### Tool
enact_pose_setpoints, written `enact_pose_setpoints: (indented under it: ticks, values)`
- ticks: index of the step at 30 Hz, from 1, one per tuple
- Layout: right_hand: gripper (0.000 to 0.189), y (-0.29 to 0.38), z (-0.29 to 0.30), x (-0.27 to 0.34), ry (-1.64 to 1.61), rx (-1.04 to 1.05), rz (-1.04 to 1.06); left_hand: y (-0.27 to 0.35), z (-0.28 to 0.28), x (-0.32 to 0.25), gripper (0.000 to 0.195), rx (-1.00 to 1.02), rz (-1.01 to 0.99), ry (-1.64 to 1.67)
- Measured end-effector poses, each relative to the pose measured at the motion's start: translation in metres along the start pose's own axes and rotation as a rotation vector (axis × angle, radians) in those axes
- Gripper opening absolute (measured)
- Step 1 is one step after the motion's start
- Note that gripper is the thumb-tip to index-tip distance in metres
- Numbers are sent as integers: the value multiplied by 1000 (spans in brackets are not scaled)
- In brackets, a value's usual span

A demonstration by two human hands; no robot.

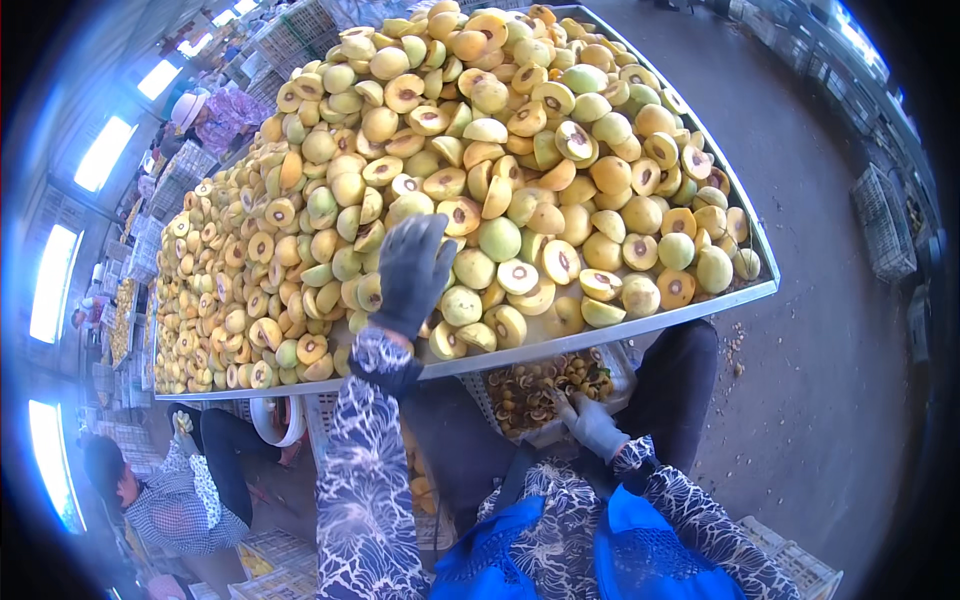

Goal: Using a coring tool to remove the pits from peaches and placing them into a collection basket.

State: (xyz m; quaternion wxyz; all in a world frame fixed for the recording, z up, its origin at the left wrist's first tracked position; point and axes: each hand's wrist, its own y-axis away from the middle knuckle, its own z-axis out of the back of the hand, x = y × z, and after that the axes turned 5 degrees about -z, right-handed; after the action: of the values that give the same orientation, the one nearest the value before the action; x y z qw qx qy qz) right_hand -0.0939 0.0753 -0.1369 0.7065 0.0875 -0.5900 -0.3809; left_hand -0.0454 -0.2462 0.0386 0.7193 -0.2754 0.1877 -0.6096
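Observation:
Halved yellow-green stone fruits, peach-like (561,261), lie heaped on a large metal-rimmed table (675,307). My left hand (414,274), in a grey glove, reaches over the near edge and rests on or just above the fruit, fingers pointing away; whether a fruit is under the palm is hidden. Lower down, my right hand (592,426), also gloved, is at the near side of a plastic crate (616,375) under the table edge. That crate holds pits and small fruit pieces (525,390). A thin object seems to be at its fingertips, too unclear to name.
A person in a checked top (184,517) sits at the left beside a white bucket (294,420). Another person in a white hat (217,112) is at the far left. Plastic crates stand at the right (883,225) and lower right (802,559). Fruit scraps (739,352) lie on the floor.

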Motion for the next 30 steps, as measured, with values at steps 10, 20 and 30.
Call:
enact_pose_setpoints:
  ticks: [10, 20, 30]
  values:
    - [49, 4, 15, 18, -69, 181, 85, -35, -52, 44, 52, 471, -59, -158]
    - [46, 8, 13, 11, 101, 225, 88, -50, -68, 104, 50, 194, 7, -63]
    - [42, 15, 16, 15, 53, 45, 285, -54, -59, 77, 42, 44, 282, 298]
